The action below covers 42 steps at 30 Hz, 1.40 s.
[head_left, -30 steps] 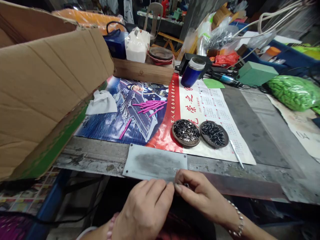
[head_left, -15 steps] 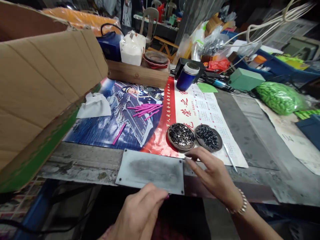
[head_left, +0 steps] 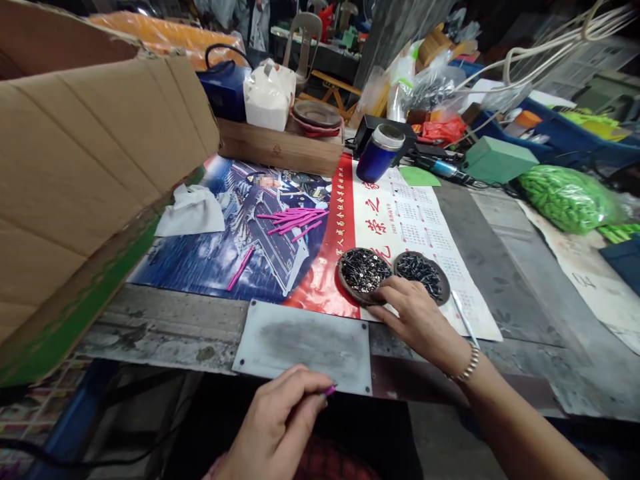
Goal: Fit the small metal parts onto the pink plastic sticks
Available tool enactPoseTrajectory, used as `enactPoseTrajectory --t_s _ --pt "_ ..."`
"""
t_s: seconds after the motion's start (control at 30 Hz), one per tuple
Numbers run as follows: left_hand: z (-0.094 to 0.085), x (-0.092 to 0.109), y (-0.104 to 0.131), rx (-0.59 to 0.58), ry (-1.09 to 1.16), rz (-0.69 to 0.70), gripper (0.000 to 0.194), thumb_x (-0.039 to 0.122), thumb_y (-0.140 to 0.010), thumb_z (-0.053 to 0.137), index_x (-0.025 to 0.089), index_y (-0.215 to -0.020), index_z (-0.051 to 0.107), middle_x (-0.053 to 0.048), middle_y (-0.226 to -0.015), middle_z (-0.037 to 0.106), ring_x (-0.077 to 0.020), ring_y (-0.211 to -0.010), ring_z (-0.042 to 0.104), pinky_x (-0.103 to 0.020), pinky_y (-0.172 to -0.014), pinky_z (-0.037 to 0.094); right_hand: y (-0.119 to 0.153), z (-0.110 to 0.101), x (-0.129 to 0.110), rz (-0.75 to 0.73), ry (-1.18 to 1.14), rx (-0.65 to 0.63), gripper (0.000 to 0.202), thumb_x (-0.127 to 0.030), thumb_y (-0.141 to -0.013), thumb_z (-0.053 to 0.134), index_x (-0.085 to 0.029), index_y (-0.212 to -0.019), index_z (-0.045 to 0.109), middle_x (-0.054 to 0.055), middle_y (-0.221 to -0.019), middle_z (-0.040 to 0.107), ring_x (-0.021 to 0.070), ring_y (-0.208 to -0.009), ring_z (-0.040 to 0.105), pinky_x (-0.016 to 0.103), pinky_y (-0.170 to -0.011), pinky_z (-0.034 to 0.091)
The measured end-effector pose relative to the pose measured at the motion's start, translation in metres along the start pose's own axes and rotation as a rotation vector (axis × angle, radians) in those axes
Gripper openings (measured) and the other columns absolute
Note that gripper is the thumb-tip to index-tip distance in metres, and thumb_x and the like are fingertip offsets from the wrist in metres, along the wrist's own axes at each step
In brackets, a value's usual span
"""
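My left hand (head_left: pixel 280 420) is closed, pinching a small magenta stick (head_left: pixel 330 390) between thumb and forefinger near the plate's front edge. Most of that stick is hidden in the fingers. My right hand (head_left: pixel 417 317) reaches to the near rim of a round dish of small shiny metal parts (head_left: pixel 364 272), thumb and fingers apart; its fingertips are partly hidden. Behind that hand is a second dish, holding dark screw-like pieces (head_left: pixel 420 270). A grey rectangular plate (head_left: pixel 305 347) with dark dots at its corners lies at the bench edge. More magenta sticks (head_left: pixel 293 219) lie on a poster.
The printed poster (head_left: pixel 345 233) covers the bench middle. A large cardboard box (head_left: pixel 110 127) stands at left, near a white cloth (head_left: pixel 190 212). A white pen (head_left: pixel 465 317) lies right of the dishes. Behind are a blue jar (head_left: pixel 377 157) and a bag of green pieces (head_left: pixel 567 197).
My right hand has moved from beside the plate's corner up to the dish of shiny parts. My left hand has turned slightly, showing more of the magenta stick it grips.
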<state>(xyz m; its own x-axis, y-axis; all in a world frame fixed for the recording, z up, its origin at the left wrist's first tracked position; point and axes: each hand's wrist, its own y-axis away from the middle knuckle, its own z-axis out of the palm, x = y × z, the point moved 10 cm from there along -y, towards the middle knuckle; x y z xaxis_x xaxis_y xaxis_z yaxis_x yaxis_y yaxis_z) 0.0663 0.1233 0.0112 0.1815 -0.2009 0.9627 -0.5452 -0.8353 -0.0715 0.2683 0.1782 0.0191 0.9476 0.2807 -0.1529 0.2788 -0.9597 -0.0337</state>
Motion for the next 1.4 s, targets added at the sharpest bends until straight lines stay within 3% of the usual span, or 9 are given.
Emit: enactPoseTrajectory --t_s 0.17,0.33,0.5,0.63,0.73,0.9,1.07,1.3,1.4 --pt "0.004 -0.014 0.001 -0.002 0.133 -0.138 0.019 0.021 -0.097 0.054 0.022 -0.101 0.072 -0.003 -0.084 0.071 -0.0142 -0.074 0.067 -0.021 -0.069 0.052 -0.002 -0.003 0.004 -0.002 -0.11 -0.033 0.011 -0.019 -0.096 0.06 -0.017 -0.085 0.061 0.008 -0.09 0.065 0.0243 -0.088 0.062 0.035 -0.077 0.042" --pt "0.018 -0.044 0.01 0.037 0.452 -0.449 0.021 0.034 -0.098 0.057 0.021 -0.104 0.071 -0.003 -0.082 0.072 -0.0075 -0.054 0.053 -0.017 -0.053 0.041 0.021 -0.021 -0.03 0.022 -0.5 0.103 0.008 -0.021 -0.096 0.061 -0.019 -0.088 0.059 0.002 -0.08 0.064 0.0162 -0.073 0.061 0.026 -0.066 0.044" --pt "0.022 -0.05 0.013 0.131 0.584 -0.502 0.029 0.043 -0.094 0.063 0.017 -0.101 0.072 0.003 -0.058 0.057 -0.0076 -0.052 0.047 -0.017 -0.051 0.037 0.039 -0.005 -0.08 0.07 -0.898 0.127 0.011 -0.015 -0.094 0.059 -0.02 -0.084 0.06 -0.001 -0.076 0.065 0.0122 -0.069 0.061 0.022 -0.066 0.046" --pt "0.022 -0.054 0.017 0.211 0.662 -0.519 0.029 0.044 -0.092 0.067 0.017 -0.103 0.071 0.004 -0.057 0.055 -0.0079 -0.051 0.046 -0.017 -0.05 0.036 0.044 0.003 -0.081 0.205 -1.062 0.286 0.012 -0.018 -0.094 0.061 -0.02 -0.082 0.061 0.0 -0.075 0.066 0.0133 -0.069 0.063 0.022 -0.065 0.049" --pt "0.023 -0.056 0.02 0.236 0.694 -0.518 0.027 0.042 -0.092 0.069 0.017 -0.104 0.071 0.004 -0.058 0.056 -0.0077 -0.052 0.046 -0.017 -0.051 0.037 0.046 -0.002 -0.083 0.205 -1.038 0.384 0.011 -0.016 -0.093 0.061 -0.02 -0.083 0.062 0.001 -0.074 0.065 0.0137 -0.068 0.062 0.023 -0.064 0.05" --pt "0.023 -0.057 0.023 0.245 0.729 -0.532 0.028 0.04 -0.092 0.069 0.017 -0.107 0.071 0.004 -0.059 0.057 -0.0067 -0.052 0.046 -0.016 -0.05 0.036 0.051 -0.017 -0.1 0.079 -0.803 0.494 0.012 -0.008 -0.092 0.06 -0.019 -0.091 0.065 0.002 -0.077 0.066 0.0141 -0.069 0.063 0.024 -0.064 0.052" --pt "0.023 -0.053 0.022 0.265 0.801 -0.557 0.027 0.039 -0.089 0.073 0.017 -0.104 0.073 0.004 -0.058 0.059 -0.0062 -0.051 0.047 -0.016 -0.05 0.036 0.064 -0.023 -0.114 -0.025 -0.559 0.629 0.033 0.002 -0.091 0.057 -0.02 -0.112 0.069 0.006 -0.093 0.074 0.018 -0.085 0.07 0.029 -0.078 0.058" --pt "0.029 -0.043 0.016 0.271 0.901 -0.576 0.033 0.043 -0.083 0.077 0.014 -0.098 0.076 0.003 -0.054 0.058 -0.0057 -0.048 0.045 -0.016 -0.048 0.033 0.072 -0.011 -0.096 0.24 -0.617 0.653 0.017 -0.011 -0.093 0.063 -0.024 -0.103 0.067 0.004 -0.092 0.075 0.0178 -0.082 0.073 0.026 -0.076 0.061" --pt "0.029 -0.042 0.015 0.298 0.914 -0.54 0.029 0.041 -0.084 0.077 0.015 -0.097 0.076 0.003 -0.057 0.058 -0.0063 -0.051 0.046 -0.016 -0.051 0.037 0.071 -0.01 -0.097 0.265 -0.656 0.648 0.012 -0.015 -0.094 0.064 -0.025 -0.1 0.065 0.004 -0.087 0.073 0.0181 -0.077 0.072 0.026 -0.07 0.06"
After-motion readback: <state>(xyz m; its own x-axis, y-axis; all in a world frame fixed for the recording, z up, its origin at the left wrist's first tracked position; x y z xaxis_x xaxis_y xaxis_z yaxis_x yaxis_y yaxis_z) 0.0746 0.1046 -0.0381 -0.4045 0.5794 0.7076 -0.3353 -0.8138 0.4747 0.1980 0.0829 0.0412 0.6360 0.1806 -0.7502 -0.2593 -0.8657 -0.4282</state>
